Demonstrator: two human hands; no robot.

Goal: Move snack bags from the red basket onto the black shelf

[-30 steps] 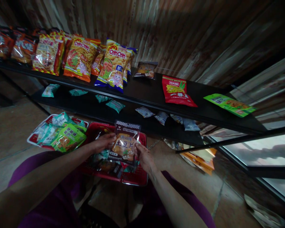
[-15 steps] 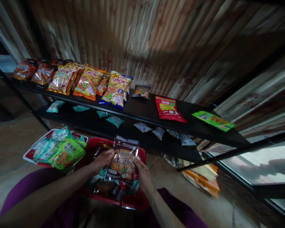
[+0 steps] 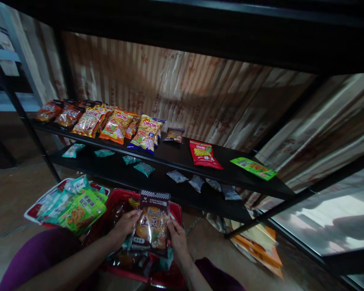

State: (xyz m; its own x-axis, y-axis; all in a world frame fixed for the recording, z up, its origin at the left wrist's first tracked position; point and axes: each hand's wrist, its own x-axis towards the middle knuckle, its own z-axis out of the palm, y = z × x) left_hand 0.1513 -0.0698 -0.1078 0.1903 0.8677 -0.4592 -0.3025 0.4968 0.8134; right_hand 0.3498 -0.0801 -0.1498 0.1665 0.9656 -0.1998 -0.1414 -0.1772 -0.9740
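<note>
Between my two hands is a dark brown bag of potato chips [image 3: 151,226], its printed front facing me and its top edge upright. My left hand [image 3: 125,226] pinches the left side of the bag, and my right hand [image 3: 178,238] grips the right side. Directly beneath is a red basket [image 3: 115,196] holding several snack packs, partly covered by the bag and my arms. To the left, a second red basket with a white rim [image 3: 33,219] holds teal packs and bright green snack bags [image 3: 83,210].
A black shelf [image 3: 176,155] ahead carries several orange, yellow, blue and red snack bags, a small brown pack [image 3: 174,135] and a green bag [image 3: 255,167]. Small teal and pale packs lie on the lower shelf [image 3: 160,186]. Orange packaging [image 3: 255,246] lies on the floor at right.
My view has tilted upward, so the upper shelf shows and the shelves sit lower in the picture. Both hands still hold the chip bag over the basket.
</note>
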